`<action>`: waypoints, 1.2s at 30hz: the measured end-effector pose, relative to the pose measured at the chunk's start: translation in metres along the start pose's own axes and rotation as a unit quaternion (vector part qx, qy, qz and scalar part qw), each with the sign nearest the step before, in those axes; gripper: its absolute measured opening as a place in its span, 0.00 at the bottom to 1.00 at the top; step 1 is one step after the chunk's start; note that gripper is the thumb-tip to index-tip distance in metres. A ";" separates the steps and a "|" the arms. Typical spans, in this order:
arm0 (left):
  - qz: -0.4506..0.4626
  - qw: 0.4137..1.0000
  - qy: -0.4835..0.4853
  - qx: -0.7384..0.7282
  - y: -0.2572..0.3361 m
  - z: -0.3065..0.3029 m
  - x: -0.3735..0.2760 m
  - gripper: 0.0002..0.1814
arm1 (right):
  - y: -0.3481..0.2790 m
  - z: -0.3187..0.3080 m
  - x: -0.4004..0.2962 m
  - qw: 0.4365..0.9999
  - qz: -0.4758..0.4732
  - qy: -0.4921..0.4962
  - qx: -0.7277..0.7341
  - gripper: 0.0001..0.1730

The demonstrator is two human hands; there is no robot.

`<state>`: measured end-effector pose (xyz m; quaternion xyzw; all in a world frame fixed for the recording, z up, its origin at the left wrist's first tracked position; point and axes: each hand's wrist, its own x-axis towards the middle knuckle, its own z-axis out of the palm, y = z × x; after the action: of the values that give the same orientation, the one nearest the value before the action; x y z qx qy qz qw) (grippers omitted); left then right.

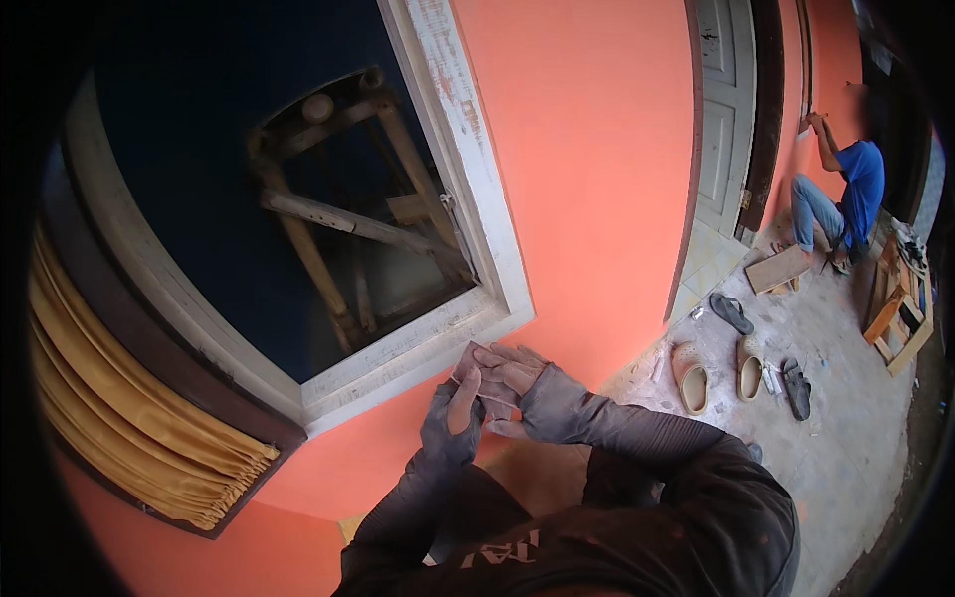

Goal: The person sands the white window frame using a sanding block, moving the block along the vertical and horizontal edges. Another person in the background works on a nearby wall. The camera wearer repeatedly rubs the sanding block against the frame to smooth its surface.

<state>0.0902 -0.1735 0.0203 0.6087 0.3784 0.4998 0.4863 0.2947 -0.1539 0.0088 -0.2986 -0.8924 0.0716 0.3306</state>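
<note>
A folded, dusty sheet that looks like sandpaper lies between my two hands, below the corner of a white-painted window frame. My left hand holds it from the left, with the thumb over its face. Flat fingers of my right hand press on it from the other side. Both forearms wear dark sleeves that reach over the palms. Worn patches and dark marks show on the frame's white paint. Around the frame is a salmon-coloured wall.
Beige clogs and dark sandals lie on the dusty floor at right. Farther off, a person in a blue shirt squats at the wall beside a wooden crate. A gold curtain hangs at left; a panelled door is at right.
</note>
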 end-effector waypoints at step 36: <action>-0.171 0.963 -0.204 0.046 0.033 -0.011 0.007 0.20 | 0.013 -0.020 -0.033 0.969 -0.215 0.105 0.062 0.29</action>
<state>0.0798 -0.1729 0.0543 0.6457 0.3924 0.2564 0.6028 0.3333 -0.1642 0.0021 -0.0842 -0.8896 0.0224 0.4483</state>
